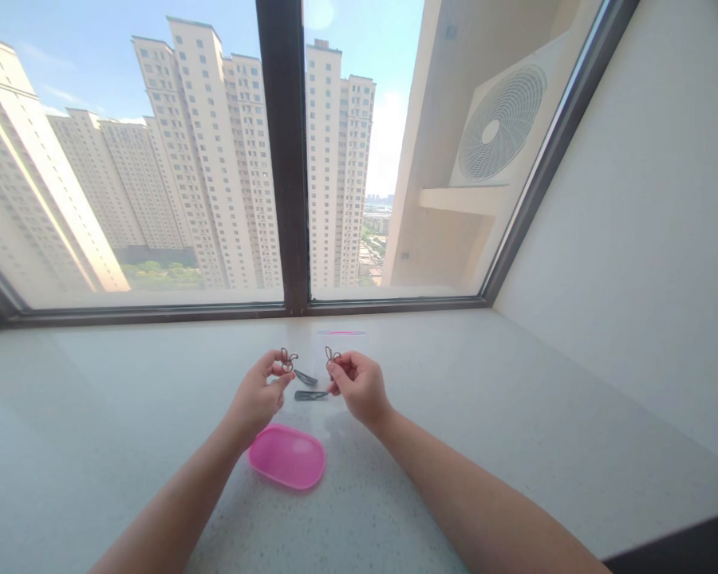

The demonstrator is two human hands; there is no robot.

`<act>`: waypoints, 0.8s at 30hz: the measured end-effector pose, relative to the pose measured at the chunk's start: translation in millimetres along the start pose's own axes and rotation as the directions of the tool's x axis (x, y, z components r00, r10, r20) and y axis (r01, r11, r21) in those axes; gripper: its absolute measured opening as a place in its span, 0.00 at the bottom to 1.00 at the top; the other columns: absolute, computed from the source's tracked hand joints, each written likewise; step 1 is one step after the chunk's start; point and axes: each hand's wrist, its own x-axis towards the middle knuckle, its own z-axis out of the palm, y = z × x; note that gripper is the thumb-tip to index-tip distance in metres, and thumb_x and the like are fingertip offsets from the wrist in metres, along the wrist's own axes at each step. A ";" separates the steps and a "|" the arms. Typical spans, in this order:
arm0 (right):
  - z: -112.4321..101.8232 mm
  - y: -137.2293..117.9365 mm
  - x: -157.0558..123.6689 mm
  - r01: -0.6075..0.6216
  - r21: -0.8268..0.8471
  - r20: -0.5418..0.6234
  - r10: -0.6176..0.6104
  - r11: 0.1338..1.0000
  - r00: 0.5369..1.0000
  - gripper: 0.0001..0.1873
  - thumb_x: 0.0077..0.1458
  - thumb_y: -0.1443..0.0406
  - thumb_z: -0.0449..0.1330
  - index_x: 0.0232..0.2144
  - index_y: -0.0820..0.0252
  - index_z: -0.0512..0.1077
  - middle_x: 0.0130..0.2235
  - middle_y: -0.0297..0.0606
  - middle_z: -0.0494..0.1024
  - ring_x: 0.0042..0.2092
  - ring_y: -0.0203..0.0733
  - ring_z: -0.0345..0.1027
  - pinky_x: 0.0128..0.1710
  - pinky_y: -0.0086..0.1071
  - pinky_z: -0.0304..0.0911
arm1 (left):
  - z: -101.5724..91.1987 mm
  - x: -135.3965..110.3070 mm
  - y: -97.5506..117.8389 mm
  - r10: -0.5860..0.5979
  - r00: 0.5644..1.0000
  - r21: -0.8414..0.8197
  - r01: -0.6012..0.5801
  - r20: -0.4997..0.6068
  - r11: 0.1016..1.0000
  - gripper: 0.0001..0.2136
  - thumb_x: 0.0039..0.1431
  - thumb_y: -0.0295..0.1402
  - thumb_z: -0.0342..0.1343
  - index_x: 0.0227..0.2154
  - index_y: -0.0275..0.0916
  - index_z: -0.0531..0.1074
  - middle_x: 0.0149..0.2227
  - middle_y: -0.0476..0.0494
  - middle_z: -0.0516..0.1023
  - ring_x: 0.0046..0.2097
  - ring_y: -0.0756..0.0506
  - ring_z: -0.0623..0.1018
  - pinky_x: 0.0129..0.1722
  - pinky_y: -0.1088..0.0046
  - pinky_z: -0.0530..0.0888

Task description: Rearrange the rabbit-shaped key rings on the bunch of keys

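My left hand [262, 391] pinches a brown rabbit-shaped hair clip [288, 358] between thumb and fingers, its looped ears pointing up. A similar brown rabbit-shaped hair clip [330, 355] is pinched in my right hand [360, 387], partly covered by the fingers. Both hands are raised a little over the white sill, a short way apart. Between and below them lie two dark grey snap hair clips, one tilted [305, 378] and one nearly level [309, 395]. Closer to me, beside my left wrist, is a shallow pink dish [290, 456].
A clear plastic bag with a pink zip strip [342, 332] lies behind the hands, its body hard to make out. The speckled sill [455, 383] runs to a dark window frame [293, 311]. A white wall [634, 239] bounds the right side.
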 end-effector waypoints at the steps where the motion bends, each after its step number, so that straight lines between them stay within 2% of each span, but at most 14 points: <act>1: 0.2 0.3 -0.1 0.004 0.000 0.001 -0.004 1.000 1.000 0.13 0.52 0.57 0.58 0.28 0.63 0.69 0.19 0.35 0.72 0.21 0.39 0.70 0.20 0.27 0.65 | -0.1 0.0 0.2 0.001 1.000 -0.001 -0.001 0.002 1.000 0.15 0.45 0.40 0.58 0.35 0.42 0.63 0.27 0.56 0.64 0.14 0.59 0.57 0.13 0.80 0.54; 8: 0.4 0.8 -1.7 0.015 -0.016 0.010 -0.015 1.000 1.000 0.12 0.52 0.58 0.58 0.28 0.62 0.68 0.20 0.35 0.72 0.21 0.37 0.69 0.20 0.27 0.64 | -3.0 1.9 -6.3 0.042 0.999 0.085 -0.042 0.003 0.996 0.13 0.49 0.39 0.55 0.37 0.43 0.64 0.29 0.54 0.65 0.15 0.57 0.59 0.14 0.80 0.56; 12: 0.1 -0.5 -2.3 0.030 -0.011 0.015 -0.029 0.999 0.999 0.11 0.53 0.59 0.57 0.29 0.62 0.68 0.22 0.34 0.71 0.21 0.36 0.69 0.20 0.26 0.63 | -2.6 1.7 -11.6 0.163 0.986 0.277 -0.146 -0.038 0.950 0.14 0.50 0.38 0.52 0.41 0.44 0.66 0.31 0.51 0.68 0.17 0.56 0.61 0.17 0.78 0.61; 16: 0.8 -2.3 -2.3 0.065 -0.019 0.000 -0.065 0.998 0.998 0.09 0.54 0.61 0.57 0.31 0.63 0.67 0.23 0.34 0.71 0.21 0.34 0.68 0.19 0.25 0.62 | 0.1 -1.9 -10.1 0.255 0.967 0.386 -0.241 0.015 0.890 0.17 0.54 0.35 0.48 0.48 0.46 0.63 0.33 0.50 0.68 0.18 0.56 0.61 0.19 0.80 0.61; 20: 0.9 -3.2 -2.1 0.096 -0.048 -0.029 -0.098 0.994 0.995 0.08 0.54 0.62 0.56 0.32 0.63 0.67 0.23 0.32 0.70 0.21 0.33 0.68 0.19 0.24 0.60 | 1.4 -4.3 -8.3 0.275 0.961 0.430 -0.259 0.027 0.865 0.20 0.56 0.32 0.46 0.53 0.47 0.59 0.34 0.50 0.66 0.19 0.56 0.62 0.19 0.81 0.61; 24: 0.5 0.4 -1.8 0.095 -0.081 -0.022 -0.097 0.992 0.995 0.08 0.55 0.62 0.55 0.36 0.62 0.67 0.22 0.29 0.67 0.21 0.33 0.68 0.19 0.24 0.60 | 2.5 -4.8 -8.7 0.242 0.969 0.409 -0.240 0.046 0.881 0.24 0.57 0.31 0.45 0.57 0.50 0.54 0.35 0.50 0.66 0.17 0.57 0.62 0.18 0.80 0.64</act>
